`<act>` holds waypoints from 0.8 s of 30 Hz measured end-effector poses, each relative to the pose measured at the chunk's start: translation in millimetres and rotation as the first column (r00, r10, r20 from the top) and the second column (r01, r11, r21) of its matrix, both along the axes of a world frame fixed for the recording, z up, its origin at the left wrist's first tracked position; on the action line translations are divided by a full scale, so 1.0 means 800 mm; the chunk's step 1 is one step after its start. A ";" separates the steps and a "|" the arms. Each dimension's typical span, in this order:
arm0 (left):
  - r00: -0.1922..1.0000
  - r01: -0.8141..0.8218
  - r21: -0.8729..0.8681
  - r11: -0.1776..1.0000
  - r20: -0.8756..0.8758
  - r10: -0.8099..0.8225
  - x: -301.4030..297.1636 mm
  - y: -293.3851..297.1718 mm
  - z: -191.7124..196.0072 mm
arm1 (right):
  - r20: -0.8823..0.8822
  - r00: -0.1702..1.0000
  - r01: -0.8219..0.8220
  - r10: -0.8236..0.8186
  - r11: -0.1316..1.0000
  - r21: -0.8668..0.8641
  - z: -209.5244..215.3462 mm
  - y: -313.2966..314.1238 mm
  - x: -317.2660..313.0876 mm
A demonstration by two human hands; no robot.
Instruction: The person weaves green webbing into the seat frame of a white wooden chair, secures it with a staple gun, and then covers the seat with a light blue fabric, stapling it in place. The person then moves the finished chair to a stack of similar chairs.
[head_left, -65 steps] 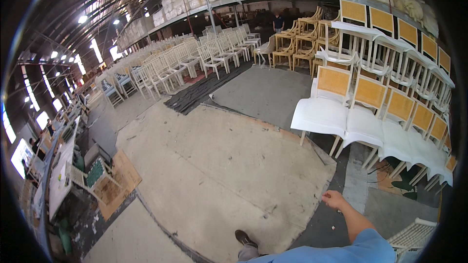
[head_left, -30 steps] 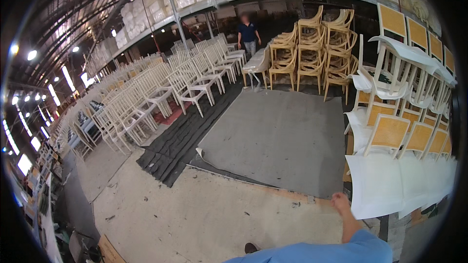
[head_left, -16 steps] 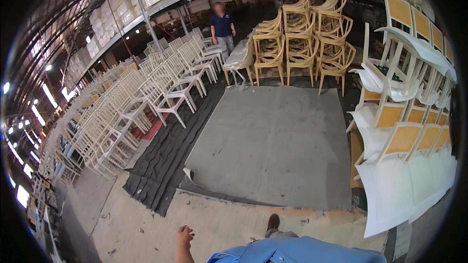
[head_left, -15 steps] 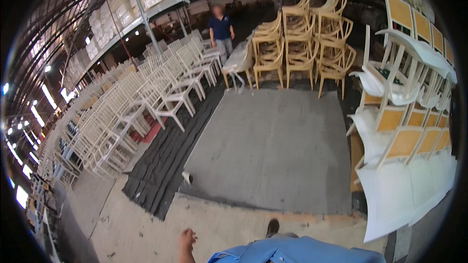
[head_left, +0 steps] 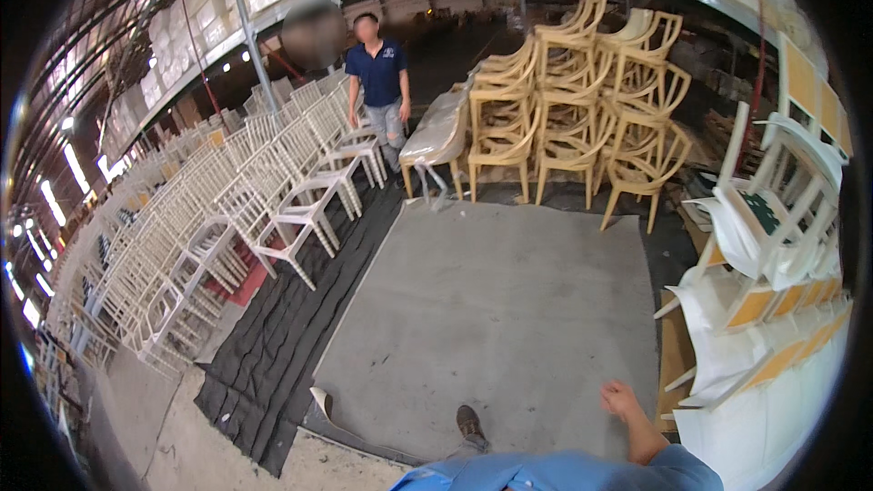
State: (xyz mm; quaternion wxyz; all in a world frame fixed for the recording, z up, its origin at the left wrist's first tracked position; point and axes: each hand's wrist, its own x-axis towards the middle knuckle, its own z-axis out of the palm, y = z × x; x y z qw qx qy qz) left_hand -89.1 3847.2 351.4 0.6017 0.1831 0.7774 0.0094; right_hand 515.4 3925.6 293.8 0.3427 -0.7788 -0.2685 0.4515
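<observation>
My right hand (head_left: 620, 398) swings out over the grey mat (head_left: 491, 309), its fingers loosely bent and a little apart. Nothing shows in it, and it touches nothing. My left hand is out of the picture. One of my dark shoes (head_left: 470, 423) is on the mat's near part, below my blue shirt (head_left: 546, 471). Nearest to the right hand, on the right, stand white-wrapped chairs (head_left: 727, 355) with tan panels, stacked on one another.
White chairs (head_left: 291, 209) stand in long rows at the left beside a black cloth strip (head_left: 273, 345). Stacked wooden armchairs (head_left: 500, 127) and a plastic-wrapped bench (head_left: 436, 132) line the mat's far edge. A person (head_left: 377, 82) in a dark shirt stands near the bench. The mat's corner (head_left: 321, 405) curls up.
I have stepped forward onto the mat, so the chairs and the other person look nearer. My left hand has left the picture and my right hand has come into it.
</observation>
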 end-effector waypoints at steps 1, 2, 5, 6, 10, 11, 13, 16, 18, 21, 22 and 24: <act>0.999 0.015 -0.001 1.000 0.047 -0.015 0.011 0.050 -0.013 | 0.112 0.988 -0.102 0.108 0.993 -0.064 -0.010 0.009 0.027; 0.987 0.071 0.003 0.997 0.142 -0.071 0.039 0.115 -0.041 | 0.505 0.680 -0.428 0.532 0.847 -0.316 0.000 -0.010 0.080; 0.999 0.008 0.076 0.997 0.035 -0.010 0.000 0.240 -0.016 | 0.130 0.926 -0.257 0.355 0.843 -0.472 -0.023 0.044 0.049; 0.996 0.007 0.113 0.994 -0.091 0.004 -0.033 0.267 0.013 | -0.041 0.972 -0.221 0.232 0.837 -0.500 -0.031 0.078 0.016; 0.996 0.011 0.486 0.874 -0.086 0.036 -0.007 0.560 0.046 | -0.135 0.985 -0.162 0.104 0.818 -0.553 -0.002 0.159 0.011; 0.991 -0.075 0.568 0.819 -0.050 0.126 -0.005 0.611 0.059 | -0.154 0.977 -0.210 0.148 0.804 -0.556 -0.003 0.206 0.007; 0.989 -0.115 0.675 0.728 0.012 0.146 0.032 0.723 0.065 | -0.160 0.976 -0.210 0.145 0.808 -0.550 0.001 0.273 0.019; 0.988 -0.113 0.737 0.666 0.013 0.154 0.062 0.838 0.077 | -0.181 0.964 -0.264 0.197 0.805 -0.531 -0.010 0.408 0.040; 0.988 -0.129 0.742 0.658 0.035 0.153 0.092 0.885 0.070 | -0.187 0.961 -0.272 0.203 0.806 -0.525 -0.017 0.497 0.068; 0.914 -0.395 0.465 0.792 0.111 0.390 0.121 0.893 0.047 | -0.188 0.951 -0.308 0.245 0.796 -0.521 -0.034 0.643 0.116; 0.925 -0.378 0.334 0.864 0.096 0.368 0.142 0.889 0.026 | -0.136 0.962 -0.273 0.237 0.802 -0.531 -0.029 0.692 0.151; 0.906 -0.418 0.133 0.898 0.124 0.404 0.169 0.854 -0.008 | 0.006 0.964 -0.232 0.267 0.849 -0.475 -0.001 0.877 0.212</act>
